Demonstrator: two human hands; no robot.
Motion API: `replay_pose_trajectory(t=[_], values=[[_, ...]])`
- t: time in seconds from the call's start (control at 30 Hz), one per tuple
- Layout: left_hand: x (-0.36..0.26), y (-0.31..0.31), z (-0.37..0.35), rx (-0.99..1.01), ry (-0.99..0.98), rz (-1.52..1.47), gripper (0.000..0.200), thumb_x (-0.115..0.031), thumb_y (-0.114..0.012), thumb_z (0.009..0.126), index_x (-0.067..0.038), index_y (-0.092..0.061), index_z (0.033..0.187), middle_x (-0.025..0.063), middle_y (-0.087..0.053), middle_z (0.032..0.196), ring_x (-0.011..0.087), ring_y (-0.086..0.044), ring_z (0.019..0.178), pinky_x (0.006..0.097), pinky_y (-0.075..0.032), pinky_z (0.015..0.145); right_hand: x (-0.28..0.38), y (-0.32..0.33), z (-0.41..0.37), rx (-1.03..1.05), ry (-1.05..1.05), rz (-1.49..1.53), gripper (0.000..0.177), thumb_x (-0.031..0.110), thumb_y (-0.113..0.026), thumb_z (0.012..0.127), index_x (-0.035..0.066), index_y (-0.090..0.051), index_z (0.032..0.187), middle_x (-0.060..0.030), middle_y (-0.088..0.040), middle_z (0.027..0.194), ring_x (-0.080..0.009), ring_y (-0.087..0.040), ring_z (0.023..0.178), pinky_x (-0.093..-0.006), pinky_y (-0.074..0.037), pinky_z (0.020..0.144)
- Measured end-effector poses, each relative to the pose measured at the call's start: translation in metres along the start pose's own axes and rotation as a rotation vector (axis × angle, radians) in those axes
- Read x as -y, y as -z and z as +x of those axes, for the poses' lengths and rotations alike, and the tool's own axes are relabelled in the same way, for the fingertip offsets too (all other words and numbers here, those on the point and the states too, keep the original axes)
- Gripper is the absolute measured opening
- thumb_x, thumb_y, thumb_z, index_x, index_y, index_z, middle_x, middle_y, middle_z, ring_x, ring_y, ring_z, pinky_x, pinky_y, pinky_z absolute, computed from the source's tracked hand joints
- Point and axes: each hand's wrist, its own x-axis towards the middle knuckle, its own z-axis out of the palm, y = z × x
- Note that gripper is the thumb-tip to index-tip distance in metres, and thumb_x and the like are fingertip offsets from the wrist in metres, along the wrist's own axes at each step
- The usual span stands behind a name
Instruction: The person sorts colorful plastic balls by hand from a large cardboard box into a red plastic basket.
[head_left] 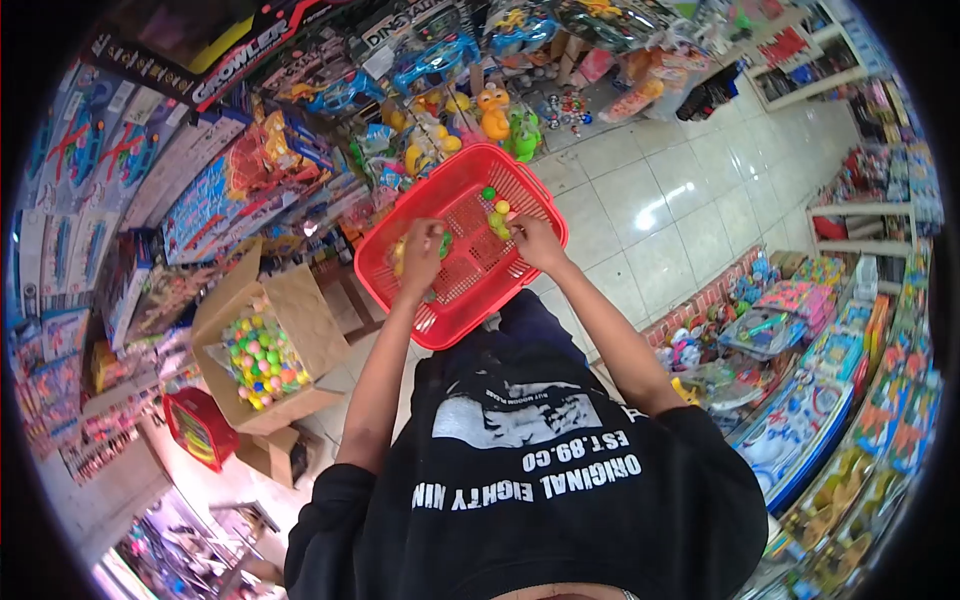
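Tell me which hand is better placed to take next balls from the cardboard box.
Probably the left hand: it is nearer the cardboard box; the right hand is at the farther side of the red basket.

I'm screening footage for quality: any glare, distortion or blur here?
Head view: fisheye bending, black corners; white glare on the tiled floor, washed-out light at lower left; left hand and right hand, over the red basket, too small to judge finger blur.

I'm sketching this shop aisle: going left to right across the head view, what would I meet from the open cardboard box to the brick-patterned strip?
Open cardboard box → large red basket, with the left hand then the right hand within its span → brick-patterned strip.
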Motion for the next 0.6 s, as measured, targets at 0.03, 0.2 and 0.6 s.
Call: replay_pose_trajectory(t=[0.03,0.2,0.6], values=[[0.014,-0.018,0.003,-0.025,0.023,-0.006,0.023,-0.019,-0.057,0.093,-0.002,-0.058,0.109,0.0145,-0.058,0.106,0.0285,-0.057,0.101,0.036,-0.045,0.086,-0.008,-0.005,0.013,0.032,0.012,-0.005,0.023,0.008,-0.057,0.087,-0.002,-0.066,0.106,-0.0194,-0.069,0.092,-0.0353,-0.068,0.086,-0.041,-0.053,0.078],[0.104,-0.09,-0.015,0.078,0.08,0.424,0.031,-0.025,-0.056,0.091,0.0,-0.061,0.109,0.021,-0.055,0.121,0.0382,-0.056,0.11,0.0453,-0.046,0.094,-0.039,-0.03,0.049,0.369,-0.098,-0.378,0.029,0.005,-0.054,0.083,-0.003,-0.064,0.109,-0.0226,-0.065,0.111,-0.0401,-0.064,0.1,-0.0459,-0.052,0.087],[0.108,-0.096,-0.06,0.114,0.438,0.178,0.039,-0.025,-0.054,0.094,-0.001,-0.056,0.124,0.023,-0.055,0.127,0.0396,-0.053,0.117,0.0438,-0.044,0.101,-0.051,-0.049,0.081,0.644,-0.097,-0.682,0.025,0.01,-0.061,0.087,-0.003,-0.063,0.108,-0.021,-0.068,0.106,-0.035,-0.068,0.099,-0.0431,-0.057,0.082]])
